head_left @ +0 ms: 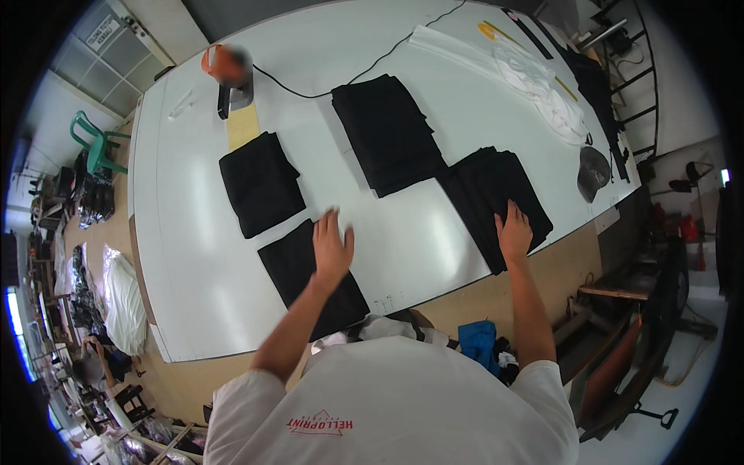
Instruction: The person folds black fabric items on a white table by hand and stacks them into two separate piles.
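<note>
Black folded cloth lies in several pieces on a white table. My left hand (333,246), its fingers stretched out, is over the right edge of the near-left black cloth (291,263); whether it touches the cloth I cannot tell. On the right, my right hand (514,231) rests its slightly bent, parted fingers on the near side of a folded black stack (488,182). A thicker black stack (384,132) lies at the table's middle, its lower right corner meeting the right stack. Beyond my left hand sits another folded black bundle (261,186).
An orange and grey tool (236,89) with a black cord stands far left beside a yellow strip (243,128). White cloth (535,85) and a dark grey cap (594,172) lie at the right. A green chair (97,143) stands left of the white table (186,294).
</note>
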Demonstrator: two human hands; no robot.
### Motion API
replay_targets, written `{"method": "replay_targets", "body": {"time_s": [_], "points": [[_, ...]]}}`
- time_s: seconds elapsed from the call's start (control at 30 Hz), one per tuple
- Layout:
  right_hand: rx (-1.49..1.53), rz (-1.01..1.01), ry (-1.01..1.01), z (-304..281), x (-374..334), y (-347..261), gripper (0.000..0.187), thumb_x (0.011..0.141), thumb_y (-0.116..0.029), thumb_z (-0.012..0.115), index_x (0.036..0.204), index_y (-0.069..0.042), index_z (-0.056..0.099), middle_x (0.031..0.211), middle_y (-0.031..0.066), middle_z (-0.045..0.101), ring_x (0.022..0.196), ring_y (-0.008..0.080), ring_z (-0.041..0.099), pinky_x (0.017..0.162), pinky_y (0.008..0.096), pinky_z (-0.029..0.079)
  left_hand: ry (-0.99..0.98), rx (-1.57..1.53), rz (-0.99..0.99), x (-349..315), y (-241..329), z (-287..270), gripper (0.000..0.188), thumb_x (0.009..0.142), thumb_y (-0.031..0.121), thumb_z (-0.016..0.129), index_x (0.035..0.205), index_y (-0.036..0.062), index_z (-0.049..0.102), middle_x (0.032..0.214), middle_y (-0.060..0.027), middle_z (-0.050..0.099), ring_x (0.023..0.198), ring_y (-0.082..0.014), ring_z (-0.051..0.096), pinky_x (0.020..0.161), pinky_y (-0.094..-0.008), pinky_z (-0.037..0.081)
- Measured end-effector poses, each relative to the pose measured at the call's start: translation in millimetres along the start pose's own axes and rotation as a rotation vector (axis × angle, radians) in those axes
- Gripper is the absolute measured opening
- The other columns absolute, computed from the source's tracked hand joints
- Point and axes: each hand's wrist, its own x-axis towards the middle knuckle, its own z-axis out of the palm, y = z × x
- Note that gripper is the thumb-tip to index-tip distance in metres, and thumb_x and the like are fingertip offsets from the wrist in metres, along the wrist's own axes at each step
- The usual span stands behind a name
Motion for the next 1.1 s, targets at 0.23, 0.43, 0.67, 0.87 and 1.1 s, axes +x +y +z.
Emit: {"method": "replay_targets", "body": {"time_s": [0.23,0.43,0.67,0.87,1.1], "points": [[0.087,0.066,-0.133,-59,56,36,0.039,0.089,-0.025,0.061,0.121,-0.004,0.056,0.084,0.0222,0.069,0.081,0.0423,0.068,0.074,0.0526,0.053,-0.023,-0.39,-0.606,224,3,61,0.065,0.085,0.033,0.07,0.129,-0.0104,0.05,0.123,-0.0285,0.062,0.115,-0.0391,0.061,0.098,-0.04,0.049],[1.033,0.3,-0.096,-188,45,68,0.041,0.095,-0.016,0.058,0.13,0.004,0.055,0.117,0.0113,0.065,0.105,0.0194,0.061,0.093,0.032,0.047,-0.081,-0.936,-0.753,256,30,64,0.055,0.082,0.016,0.069,0.128,-0.0038,0.047,0.117,-0.0206,0.061,0.108,-0.0343,0.062,0.091,-0.0427,0.054],[1.448,0.501,-0.229,-188,-11,15,0.049,0.094,-0.014,0.061,0.137,0.005,0.049,0.123,0.0129,0.062,0.11,0.0206,0.06,0.098,0.0327,0.045,-0.119,-1.556,-0.487,241,50,-36,0.045,0.082,0.007,0.061,0.126,0.0053,0.048,0.103,-0.012,0.06,0.094,-0.025,0.063,0.082,-0.0405,0.058],[1.408,0.345,-0.375,-187,-41,-49,0.044,0.095,-0.008,0.056,0.137,0.004,0.05,0.125,0.0117,0.061,0.112,0.0185,0.058,0.099,0.0306,0.043,-0.048,-1.367,-0.61,178,-65,-141,0.042,0.083,0.011,0.061,0.123,0.0058,0.052,0.105,-0.0115,0.062,0.092,-0.0252,0.066,0.08,-0.0403,0.059],[1.231,0.327,-0.444,-199,-56,-112,0.054,0.094,-0.01,0.059,0.143,0.007,0.042,0.13,0.0139,0.059,0.117,0.0197,0.056,0.105,0.0317,0.041,0.183,-1.01,-0.755,95,-179,-137,0.06,0.083,0.017,0.064,0.137,-0.0008,0.043,0.12,-0.0156,0.059,0.112,-0.0294,0.06,0.095,-0.0413,0.051]]}}
